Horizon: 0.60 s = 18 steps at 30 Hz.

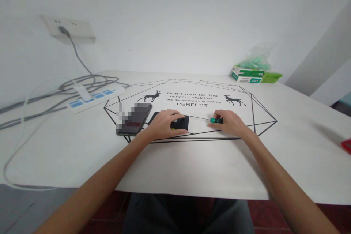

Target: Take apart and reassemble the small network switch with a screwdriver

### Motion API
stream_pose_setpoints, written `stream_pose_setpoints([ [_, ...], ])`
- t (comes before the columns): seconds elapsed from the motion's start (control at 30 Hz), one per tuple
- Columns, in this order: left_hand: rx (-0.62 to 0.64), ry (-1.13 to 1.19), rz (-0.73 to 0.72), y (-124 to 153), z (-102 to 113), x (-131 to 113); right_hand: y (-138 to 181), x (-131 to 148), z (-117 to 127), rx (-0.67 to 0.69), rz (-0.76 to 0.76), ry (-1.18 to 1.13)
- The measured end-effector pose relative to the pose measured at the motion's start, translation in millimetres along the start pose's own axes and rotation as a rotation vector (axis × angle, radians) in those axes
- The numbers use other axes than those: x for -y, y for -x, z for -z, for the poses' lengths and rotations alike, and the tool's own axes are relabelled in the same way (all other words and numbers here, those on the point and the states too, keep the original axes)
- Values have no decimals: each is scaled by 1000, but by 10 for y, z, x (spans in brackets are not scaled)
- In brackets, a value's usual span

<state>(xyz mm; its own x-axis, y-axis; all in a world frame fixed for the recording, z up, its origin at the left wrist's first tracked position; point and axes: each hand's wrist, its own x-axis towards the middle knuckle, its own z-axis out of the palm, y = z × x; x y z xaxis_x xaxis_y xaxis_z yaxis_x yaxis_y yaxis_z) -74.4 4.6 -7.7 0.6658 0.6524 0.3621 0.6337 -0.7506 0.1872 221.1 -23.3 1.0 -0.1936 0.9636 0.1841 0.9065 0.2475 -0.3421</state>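
Observation:
A flat black rectangular object (pixel 181 122) with a small yellow marking lies on the white table, its left part covered by my left hand (pixel 166 124). The thumb and fingers of that hand hold its near and far edges. In my right hand (pixel 228 122) is a screwdriver (pixel 215 120) with a green and black handle, gripped between thumb and fingers. Its thin shaft points left, and the tip is close to the black object's right edge. To the left of my left hand, a dark smartphone (pixel 135 120) is propped at a slant, partly blurred by pixelation.
A white power strip (pixel 95 99) with coiled grey cables (pixel 89 80) occupies the left side, wired to a wall socket (pixel 68 27). Green and white boxes (pixel 246 74) under a plastic bag (pixel 257 56) stand at the back right. A red object (pixel 347 145) is at the right edge.

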Motion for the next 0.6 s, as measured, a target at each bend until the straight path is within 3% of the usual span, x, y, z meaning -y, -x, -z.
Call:
stream_pose_setpoints([
  [0.27,-215,72,20,-81,-66,-25,-2,28,38,-10,36,-98],
  [0.6,-173,179,21,-245,-71,-54,9,56,79,-17,61,-146],
])
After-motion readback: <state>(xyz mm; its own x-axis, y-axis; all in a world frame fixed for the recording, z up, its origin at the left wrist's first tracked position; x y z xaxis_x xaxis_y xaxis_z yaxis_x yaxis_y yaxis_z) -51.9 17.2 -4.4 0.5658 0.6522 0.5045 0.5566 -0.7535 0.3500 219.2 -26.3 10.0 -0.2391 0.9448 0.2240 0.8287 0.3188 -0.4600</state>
